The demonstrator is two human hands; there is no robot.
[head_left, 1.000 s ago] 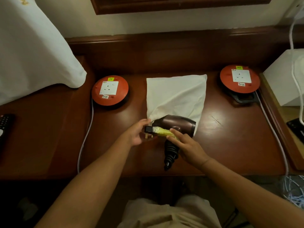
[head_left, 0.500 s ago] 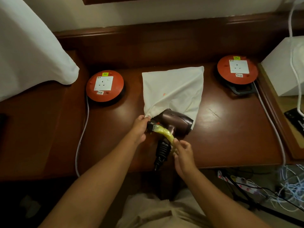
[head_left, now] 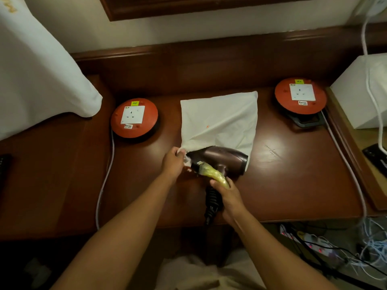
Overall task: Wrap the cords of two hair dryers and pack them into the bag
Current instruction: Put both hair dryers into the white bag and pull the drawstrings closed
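Observation:
A brown hair dryer lies on the wooden desk at the mouth of a flat white cloth bag. Its nozzle end points left under the bag's edge. A black coiled cord is wrapped round its handle, and a yellow plastic-wrapped piece with the black plug lies across it. My left hand pinches the bag's lower left corner. My right hand grips the handle with the wrapped cord. Only one dryer is in view.
Two red round cable reels with sockets stand on the desk, one on the left and one on the right. A white pillow lies far left, a white box far right. Cables and a power strip lie on the floor.
My left hand moved from the plug up to the bag's corner and took hold of it. My right hand slid down to the dryer's handle. The dryer's nozzle went under the bag's edge.

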